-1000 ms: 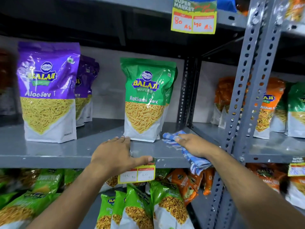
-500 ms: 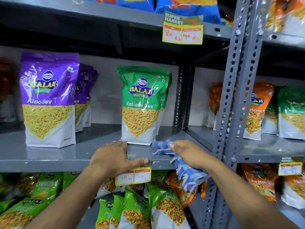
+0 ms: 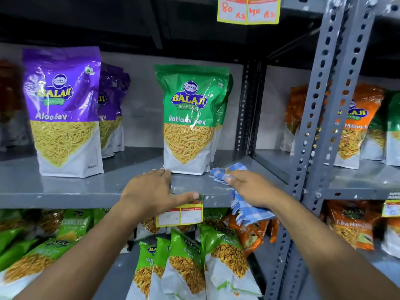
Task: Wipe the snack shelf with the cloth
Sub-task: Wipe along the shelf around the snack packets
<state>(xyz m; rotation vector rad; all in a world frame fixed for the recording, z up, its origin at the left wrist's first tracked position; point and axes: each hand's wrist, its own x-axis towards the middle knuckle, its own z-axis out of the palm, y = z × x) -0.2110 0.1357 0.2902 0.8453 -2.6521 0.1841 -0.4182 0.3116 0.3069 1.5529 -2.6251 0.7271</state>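
Observation:
A grey metal shelf (image 3: 71,189) runs across the middle of the head view. My right hand (image 3: 249,187) presses a blue-and-white checked cloth (image 3: 246,213) onto the shelf's front right part, and the cloth's tail hangs over the edge. My left hand (image 3: 151,191) lies flat on the shelf's front edge, thumb over the lip above a yellow price tag (image 3: 179,216). A green Ratlami Sev bag (image 3: 190,120) stands just behind both hands. A purple Aloo Sev bag (image 3: 65,111) stands at the left.
A perforated grey upright (image 3: 320,126) bounds the shelf at the right, with orange and green bags beyond it. More purple bags stand behind the Aloo Sev bag. Green and orange snack packs (image 3: 190,263) fill the shelf below. Another price tag (image 3: 249,9) hangs above.
My right hand has slid the cloth a little left along the shelf toward the green bag. My left hand has kept its place on the front edge. The view shifted slightly.

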